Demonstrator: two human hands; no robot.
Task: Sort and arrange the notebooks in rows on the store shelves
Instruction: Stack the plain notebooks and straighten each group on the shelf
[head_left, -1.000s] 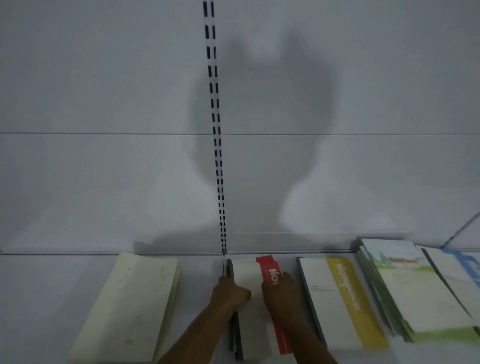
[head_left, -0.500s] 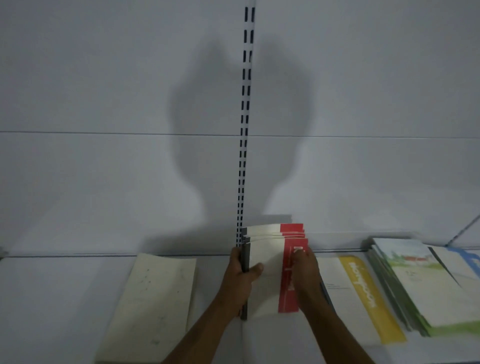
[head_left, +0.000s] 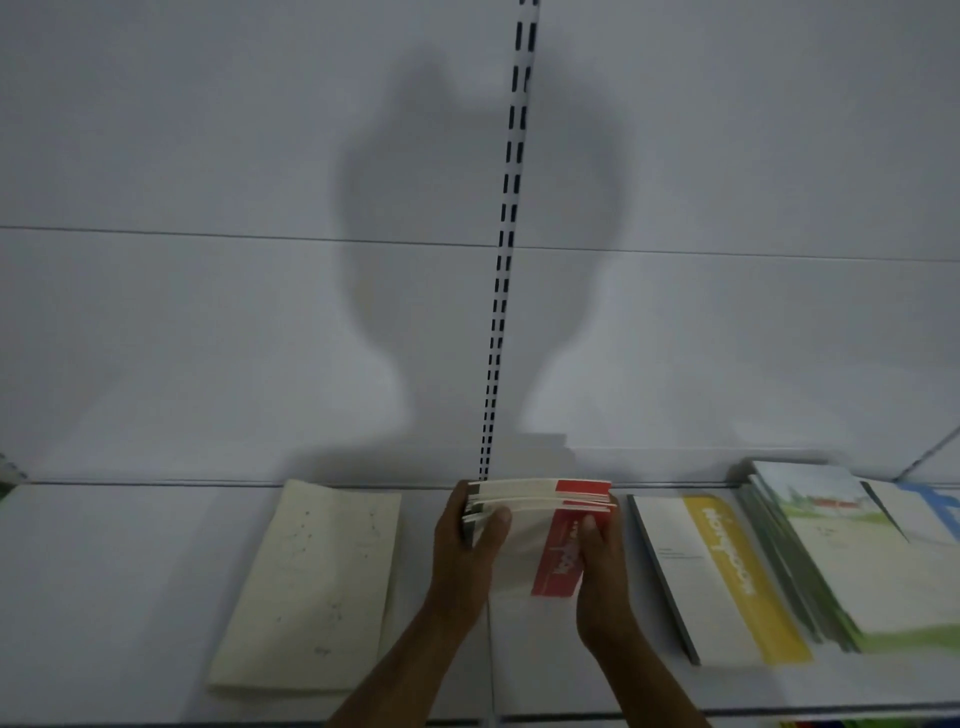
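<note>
a cream notebook (head_left: 311, 587) lies flat on the white shelf (head_left: 104, 597). next, the left hand (head_left: 467, 551) and the right hand (head_left: 602, 571) each hold a side of the red and white notebooks (head_left: 540, 525) — a small stack, tipped up. then a yellow-stripe notebook (head_left: 717, 577) — and a green pile (head_left: 841, 551).

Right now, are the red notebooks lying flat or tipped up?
Tipped up. The red notebooks show their top edges fanned, held between the left hand and right hand.
</note>
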